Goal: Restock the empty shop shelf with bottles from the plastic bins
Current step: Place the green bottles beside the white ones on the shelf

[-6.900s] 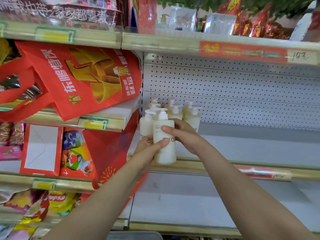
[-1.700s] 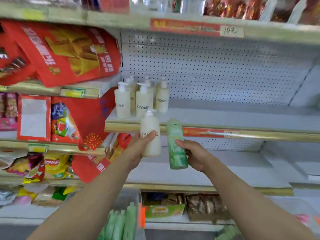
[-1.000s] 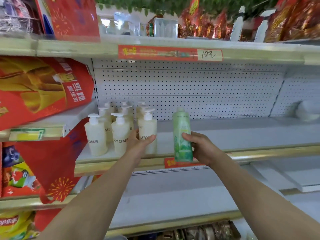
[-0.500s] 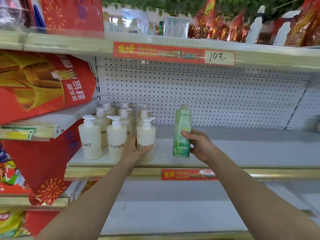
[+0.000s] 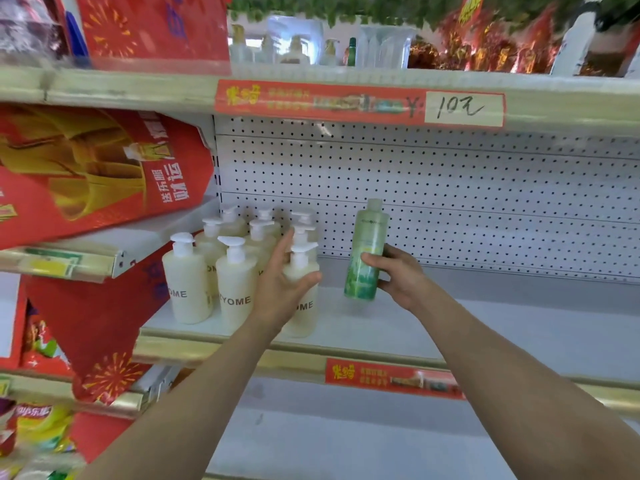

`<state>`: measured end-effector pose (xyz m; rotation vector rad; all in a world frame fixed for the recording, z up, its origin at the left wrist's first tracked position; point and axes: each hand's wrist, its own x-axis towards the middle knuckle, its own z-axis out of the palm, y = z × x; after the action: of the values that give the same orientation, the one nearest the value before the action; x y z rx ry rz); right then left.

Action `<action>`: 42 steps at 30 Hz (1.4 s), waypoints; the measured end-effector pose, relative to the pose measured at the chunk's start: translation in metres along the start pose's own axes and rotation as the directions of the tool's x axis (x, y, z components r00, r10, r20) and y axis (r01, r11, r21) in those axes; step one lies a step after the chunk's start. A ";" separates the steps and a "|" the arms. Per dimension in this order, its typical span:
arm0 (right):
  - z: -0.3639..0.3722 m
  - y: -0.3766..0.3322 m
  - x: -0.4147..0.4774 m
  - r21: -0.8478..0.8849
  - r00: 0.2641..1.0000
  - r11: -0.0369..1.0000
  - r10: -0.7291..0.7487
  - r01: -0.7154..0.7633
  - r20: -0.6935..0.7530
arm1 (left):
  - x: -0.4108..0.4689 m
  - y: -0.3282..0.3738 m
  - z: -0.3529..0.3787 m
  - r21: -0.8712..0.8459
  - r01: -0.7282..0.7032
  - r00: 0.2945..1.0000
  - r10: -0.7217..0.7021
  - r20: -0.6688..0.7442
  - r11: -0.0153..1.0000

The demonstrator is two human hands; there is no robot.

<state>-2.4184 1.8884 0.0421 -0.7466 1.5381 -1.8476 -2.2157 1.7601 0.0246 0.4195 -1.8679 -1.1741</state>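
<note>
Shelf (image 5: 485,327) space at the left end carries a cluster of cream pump bottles (image 5: 188,285), and the left hand (image 5: 280,292) grasps the front-right pump bottle (image 5: 304,317), thumb across its front and the other digits reaching behind it. Just right of the cluster, the right hand (image 5: 401,275) holds a green bottle (image 5: 369,237) at mid-height, fingers (image 5: 372,259) curled round it. It leans slightly, its base at the shelf surface; whether it touches I cannot tell.
</note>
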 end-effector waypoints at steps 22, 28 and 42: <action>0.009 0.051 0.106 -0.373 0.992 0.924 -0.117 0.088 -0.056 | 0.007 -0.014 0.010 -0.018 -0.067 0.997 0.066 -0.040 0.998; 0.013 0.056 0.114 -0.379 0.991 0.919 -0.132 0.110 -0.033 | 0.007 -0.015 0.009 -0.024 -0.067 0.997 0.066 -0.038 0.997; 0.029 0.038 0.096 -0.665 0.984 0.742 -0.045 -0.082 -0.171 | 0.007 -0.019 0.005 0.001 -0.093 0.996 0.093 0.013 0.996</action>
<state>-2.4554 1.7926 0.0124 -0.8812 2.3725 -1.3358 -2.2271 1.7490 0.0114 0.3227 -1.8794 -1.1158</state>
